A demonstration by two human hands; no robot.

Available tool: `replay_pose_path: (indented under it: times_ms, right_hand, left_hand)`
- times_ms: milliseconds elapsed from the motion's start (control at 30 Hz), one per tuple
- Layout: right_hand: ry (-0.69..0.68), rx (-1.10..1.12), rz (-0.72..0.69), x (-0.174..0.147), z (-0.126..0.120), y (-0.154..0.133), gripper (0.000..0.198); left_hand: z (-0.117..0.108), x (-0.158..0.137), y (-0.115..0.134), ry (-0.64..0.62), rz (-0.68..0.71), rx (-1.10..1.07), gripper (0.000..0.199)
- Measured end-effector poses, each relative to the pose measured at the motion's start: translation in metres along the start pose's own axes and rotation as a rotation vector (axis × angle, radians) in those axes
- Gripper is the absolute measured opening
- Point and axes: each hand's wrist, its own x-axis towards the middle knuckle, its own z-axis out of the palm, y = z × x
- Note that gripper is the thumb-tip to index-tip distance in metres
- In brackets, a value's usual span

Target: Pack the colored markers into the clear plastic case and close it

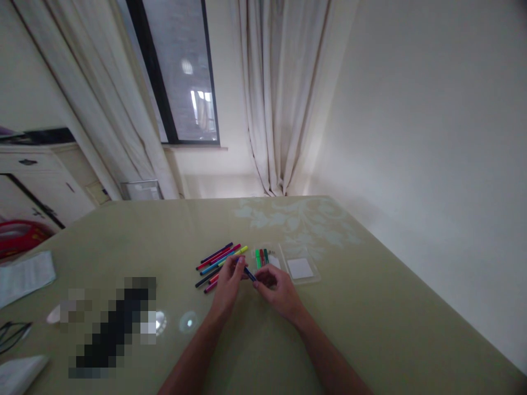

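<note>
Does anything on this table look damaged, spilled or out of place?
No spill or damage is visible. The oddity is a dark, pixelated patch left of the loose pens, which hides what lies there.

Plain pale wall (432, 137) at right; dark-framed window (181, 60) between cream curtains (280, 82); white cabinet (45, 181) at left; greenish tabletop (370, 318), glossy, showing round light reflection (189, 322).

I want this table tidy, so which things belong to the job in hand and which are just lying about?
Seemingly in the job:
dark pen, held by left hand and right hand
loose pens
open case, cased pens

Seemingly just lying about:
pale sheet
pixelated black thing
white thing, near corner
</note>
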Motion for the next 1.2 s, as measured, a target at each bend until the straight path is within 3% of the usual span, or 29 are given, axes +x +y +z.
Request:
replay_pose_path:
  times_ms: [200, 300, 467, 600, 1200]
  right_hand:
    - [0.325, -0.114, 0.058, 0.008, -0.016, 0.014, 0.02]
    - [0.361, -0.272, 0.041, 0.009, -0.023, 0.022, 0.018]
    - [0.28, -0.622, -0.001, 0.007, -0.019, 0.029, 0.015]
    - [0.199, -0.759, 0.014, 0.006, -0.016, 0.028, 0.016]
    - [0.13, -0.802, 0.036, 0.006, -0.022, 0.015, 0.026]
  left_hand:
    - [0.008, -0.02, -0.011, -0.344, 0.473, 0.743, 0.049]
    - [0.011, -0.023, -0.02, -0.49, 0.566, 0.944, 0.049]
    - [0.012, -0.021, -0.023, -0.464, 0.611, 0.963, 0.042]
    - [0.013, -0.021, -0.02, -0.482, 0.615, 0.945, 0.041]
    - [0.013, -0.024, -0.03, -0.476, 0.626, 1.092, 0.05]
